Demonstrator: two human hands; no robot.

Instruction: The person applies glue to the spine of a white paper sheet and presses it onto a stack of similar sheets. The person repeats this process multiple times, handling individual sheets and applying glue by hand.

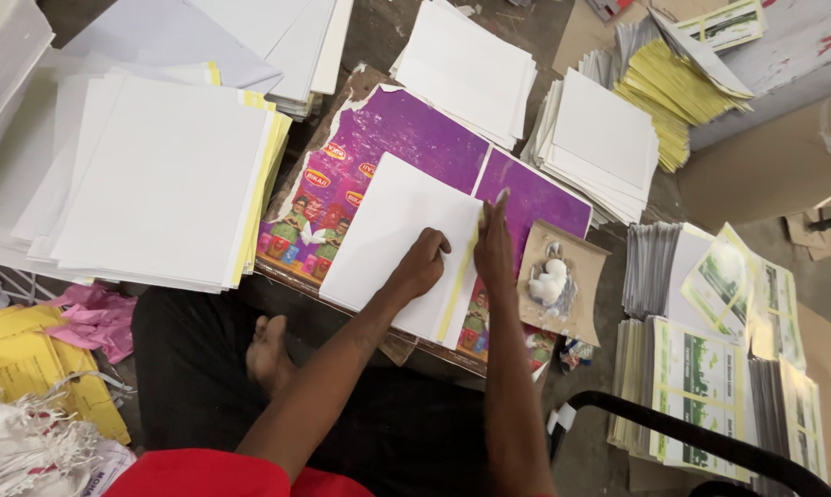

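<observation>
The left hand [422, 264] is curled into a loose fist, knuckles pressing down on a small stack of white sheets [392, 241]. The right hand [495, 247] lies flat with fingers together and stretched out, its edge set along the stack's right side, where a pale yellow strip [459, 287] runs down the papers. Neither hand pinches anything.

The stack lies tilted on a purple printed board [415, 138], its lower corner reaching the board's near edge. The board's far left corner is torn and ragged; colourful printed figures run along its near left edge. Just right of the right hand, on the board's right end, a brown card [588, 276] carries a white lump [550, 281] in a wet smear.

Open room is scarce. A big pile of white sheets with yellow edges [172, 179] crowds the left side, more white stacks [600, 138] sit beyond the board's far right corner, and green-and-white printed sheets [710, 387] stand bundled at the right. Pink crumpled paper [98, 317] and yellow papers [15, 364] lie at the near left. A bare foot [268, 350] rests below the board's near edge.
</observation>
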